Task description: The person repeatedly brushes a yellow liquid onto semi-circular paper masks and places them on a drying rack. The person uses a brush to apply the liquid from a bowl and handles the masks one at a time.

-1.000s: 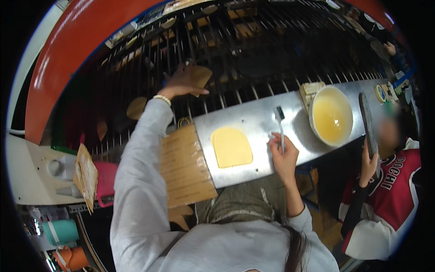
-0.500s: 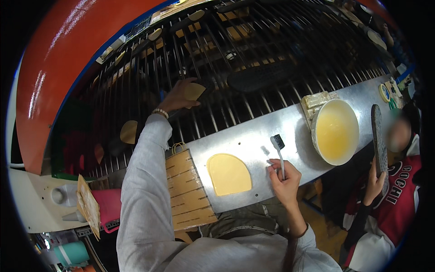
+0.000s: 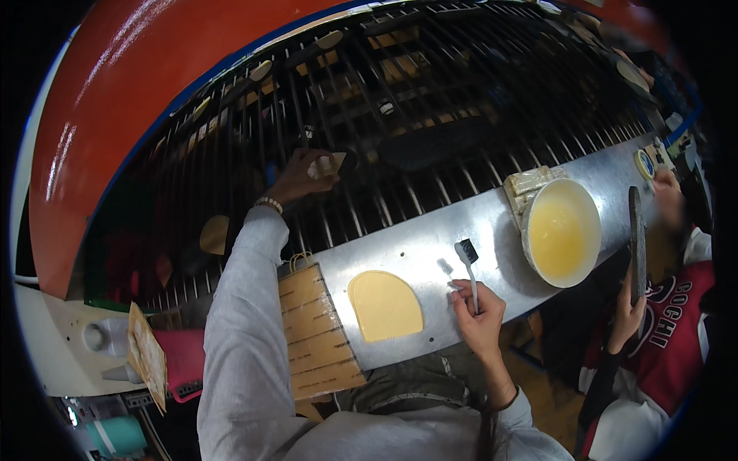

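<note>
Over the rod conveyor, my left hand (image 3: 301, 178) is closed around the end of a dark shoe sole (image 3: 350, 161). A tan heel piece (image 3: 329, 164) lies at that end, partly hidden by my fingers. My right hand (image 3: 481, 323) grips a small brush (image 3: 472, 283) by its grey handle, dark bristles pointing up and away. Left of the brush, a stack of cream D-shaped heel pieces (image 3: 386, 306) rests on the metal ledge (image 3: 419, 257). To the right stands a white bowl (image 3: 565, 230) of yellow liquid.
Other dark soles (image 3: 434, 142) lie on the conveyor rods (image 3: 350, 211). A brown paper bag (image 3: 319, 330) is at the ledge's left end. A wrapped block (image 3: 530, 183) sits behind the bowl. At the right, a co-worker's hand (image 3: 629, 319) holds a sole (image 3: 636, 242) upright.
My left hand has curled further over the heel piece, covering more of it. The brush stays in my right hand. The co-worker's other hand now shows near the ledge's right end.
</note>
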Demonstrator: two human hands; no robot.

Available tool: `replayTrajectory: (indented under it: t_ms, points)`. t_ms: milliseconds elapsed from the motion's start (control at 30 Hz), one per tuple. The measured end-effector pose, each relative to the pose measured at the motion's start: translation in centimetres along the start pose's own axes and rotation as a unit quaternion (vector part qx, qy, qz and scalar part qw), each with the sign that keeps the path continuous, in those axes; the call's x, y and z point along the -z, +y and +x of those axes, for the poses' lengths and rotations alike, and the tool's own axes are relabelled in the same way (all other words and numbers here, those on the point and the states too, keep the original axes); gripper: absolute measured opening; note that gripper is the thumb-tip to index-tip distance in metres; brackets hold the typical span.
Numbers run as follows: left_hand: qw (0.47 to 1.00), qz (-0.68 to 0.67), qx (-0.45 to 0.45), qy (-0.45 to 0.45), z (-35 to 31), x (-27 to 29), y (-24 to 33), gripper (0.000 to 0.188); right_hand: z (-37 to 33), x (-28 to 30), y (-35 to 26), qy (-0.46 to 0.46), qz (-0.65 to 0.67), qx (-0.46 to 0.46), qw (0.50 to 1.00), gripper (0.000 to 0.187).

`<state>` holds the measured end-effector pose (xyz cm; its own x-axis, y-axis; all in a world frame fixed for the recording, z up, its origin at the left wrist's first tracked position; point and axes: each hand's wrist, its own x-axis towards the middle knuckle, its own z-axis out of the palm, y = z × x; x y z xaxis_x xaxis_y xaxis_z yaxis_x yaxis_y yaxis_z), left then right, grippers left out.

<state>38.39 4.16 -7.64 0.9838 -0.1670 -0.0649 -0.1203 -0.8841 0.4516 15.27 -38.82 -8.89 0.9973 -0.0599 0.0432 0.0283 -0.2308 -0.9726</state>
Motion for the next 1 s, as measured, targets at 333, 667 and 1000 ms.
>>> replayTrajectory:
  t_ms: [333,667,1000]
  points:
    - [0.999,0.040,0.017,-0.014,0.5,0.3,0.3,0.093,0.0,0.1,0.4,-0.004,0.015,-0.011,1.000,0.021]
    - [0.998,-0.025,-0.040,0.049,-0.1,-0.2,-0.2,0.106,-0.3,0.0,0.4,-0.004,0.026,-0.027,0.999,0.021]
    - [0.995,-0.026,-0.052,0.084,-0.8,0.1,1.2,0.059,-0.1,0.2,0.2,-0.007,0.014,-0.014,1.000,0.021]
